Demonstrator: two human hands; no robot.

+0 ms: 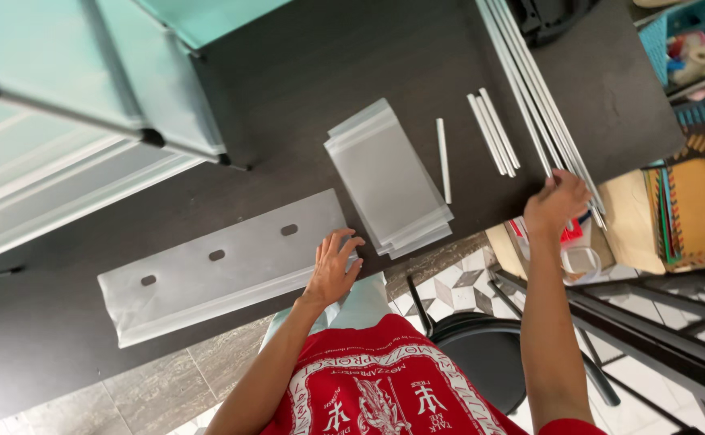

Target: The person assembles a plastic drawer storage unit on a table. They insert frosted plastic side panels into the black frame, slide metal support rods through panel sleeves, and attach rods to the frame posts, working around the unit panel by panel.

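Two hands work on the dark desk (pixel 312 72). Left hand (pixel 332 270) rests flat, fingers spread, on a long clear plastic sleeve (pixel 215 270). Right hand (pixel 556 205) curls its fingers around long white rods (pixel 529 89).

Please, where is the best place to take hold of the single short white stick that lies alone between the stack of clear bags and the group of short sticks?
Probably its near end. The single white stick lies flat on the dark table, thin and round, apart from the bag stack. Come from above with a fingertip pinch grip across its width; the right hand is closest.
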